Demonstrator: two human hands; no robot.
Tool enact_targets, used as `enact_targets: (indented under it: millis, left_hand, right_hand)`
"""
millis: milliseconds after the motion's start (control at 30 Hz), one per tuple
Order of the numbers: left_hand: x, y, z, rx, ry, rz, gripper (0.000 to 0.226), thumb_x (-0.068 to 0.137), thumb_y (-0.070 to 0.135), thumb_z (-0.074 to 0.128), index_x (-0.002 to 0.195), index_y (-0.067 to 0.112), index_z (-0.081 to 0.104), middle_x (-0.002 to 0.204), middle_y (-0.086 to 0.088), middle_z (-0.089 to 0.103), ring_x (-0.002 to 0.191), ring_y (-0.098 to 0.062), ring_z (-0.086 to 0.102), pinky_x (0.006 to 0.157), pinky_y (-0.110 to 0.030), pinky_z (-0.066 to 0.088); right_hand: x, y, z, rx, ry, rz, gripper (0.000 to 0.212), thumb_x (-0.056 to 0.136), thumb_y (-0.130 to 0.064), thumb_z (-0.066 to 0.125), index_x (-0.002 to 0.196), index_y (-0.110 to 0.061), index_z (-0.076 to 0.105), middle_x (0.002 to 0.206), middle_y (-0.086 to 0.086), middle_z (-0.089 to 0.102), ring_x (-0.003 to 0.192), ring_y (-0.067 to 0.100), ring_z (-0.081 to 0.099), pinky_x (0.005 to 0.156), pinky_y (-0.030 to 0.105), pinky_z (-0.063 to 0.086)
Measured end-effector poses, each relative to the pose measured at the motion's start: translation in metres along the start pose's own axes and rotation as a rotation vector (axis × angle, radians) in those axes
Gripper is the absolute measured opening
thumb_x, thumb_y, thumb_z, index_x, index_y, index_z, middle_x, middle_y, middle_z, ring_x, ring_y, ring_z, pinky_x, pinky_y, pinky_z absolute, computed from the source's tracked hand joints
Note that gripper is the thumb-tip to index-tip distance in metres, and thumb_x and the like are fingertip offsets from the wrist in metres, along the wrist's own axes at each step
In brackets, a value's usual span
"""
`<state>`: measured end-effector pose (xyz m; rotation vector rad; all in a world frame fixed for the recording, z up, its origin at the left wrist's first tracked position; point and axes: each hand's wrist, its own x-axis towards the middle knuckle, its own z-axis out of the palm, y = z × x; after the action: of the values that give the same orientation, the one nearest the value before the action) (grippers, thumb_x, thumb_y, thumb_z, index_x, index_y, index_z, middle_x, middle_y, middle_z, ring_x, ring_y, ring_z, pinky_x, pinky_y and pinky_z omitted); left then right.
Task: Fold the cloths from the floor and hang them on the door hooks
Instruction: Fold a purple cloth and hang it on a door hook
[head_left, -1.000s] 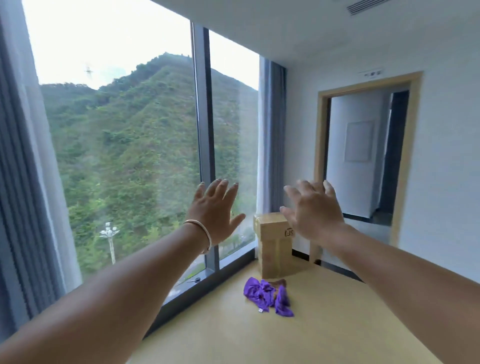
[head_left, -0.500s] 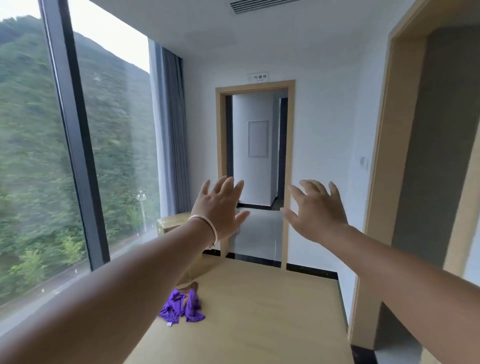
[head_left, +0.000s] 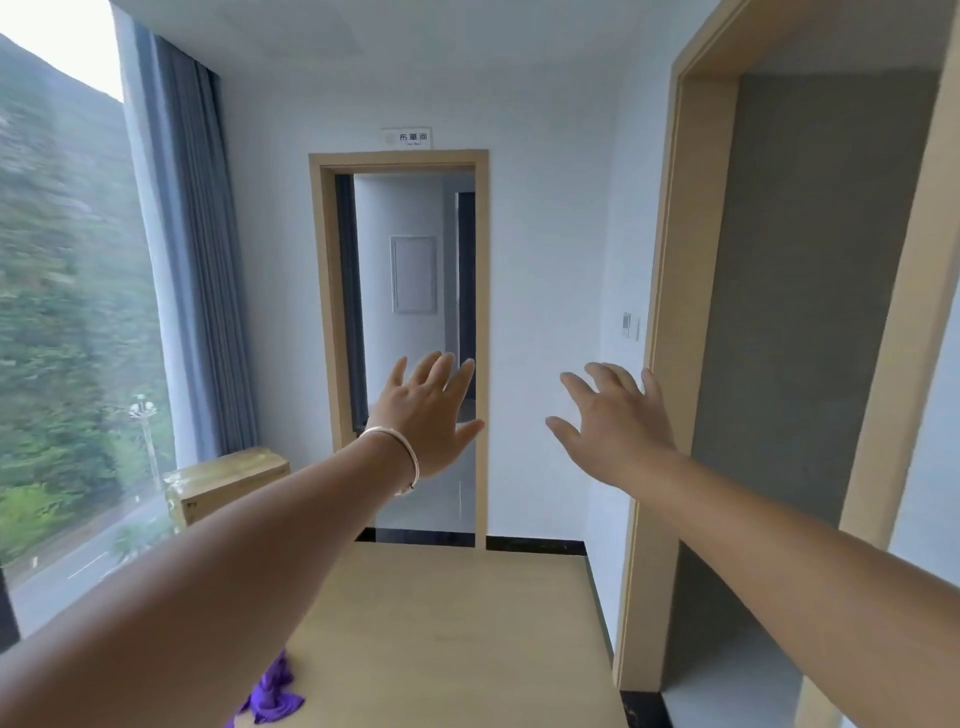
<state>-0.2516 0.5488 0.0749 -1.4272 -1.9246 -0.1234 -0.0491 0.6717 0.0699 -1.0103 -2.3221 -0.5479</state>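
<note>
Both arms are reaching out: left hand and right hand spread, holding nothing; purple cloth lying at seven o'clock on the floor.

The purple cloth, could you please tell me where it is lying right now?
In the head view, the purple cloth lies crumpled on the wooden floor at the bottom left, partly hidden under the left forearm, nearer the camera than the cardboard box by the window.

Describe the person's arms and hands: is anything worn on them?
Both forearms are bare, with no sleeves in view. The left hand has a thin, pale metallic bangle around its wrist. The right hand wears nothing visible: no glove, ring or watch.
</note>
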Motion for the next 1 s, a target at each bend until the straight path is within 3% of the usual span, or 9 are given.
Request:
enact_targets:
  millis: [567, 1000]
  left_hand:
    - [0.151, -0.084, 0.168, -0.079, 0.011, 0.041, 0.073, 0.094, 0.062, 0.03, 0.151, 0.02, 0.013, 0.156, -0.003, 0.021, 0.146, -0.022, 0.012, 0.118, -0.048, 0.01]
    - [0.303, -0.126, 0.329, -0.014, -0.069, -0.006, 0.074, 0.094, 0.062, 0.026, 0.153, 0.021, 0.005, 0.158, -0.005, 0.016, 0.147, -0.023, 0.008, 0.119, -0.048, 0.009]
  right_hand:
    - [0.184, -0.027, 0.143, -0.032, -0.043, 0.039, 0.057, 0.095, -0.058, 0.032, 0.143, -0.029, 0.031, 0.151, 0.004, 0.031, 0.141, 0.023, 0.023, 0.116, 0.052, 0.01]
    - [0.364, -0.01, 0.305, 0.034, -0.028, -0.011, 0.056, 0.095, -0.055, 0.036, 0.143, -0.028, 0.032, 0.149, 0.004, 0.034, 0.139, 0.022, 0.026, 0.115, 0.052, 0.012]
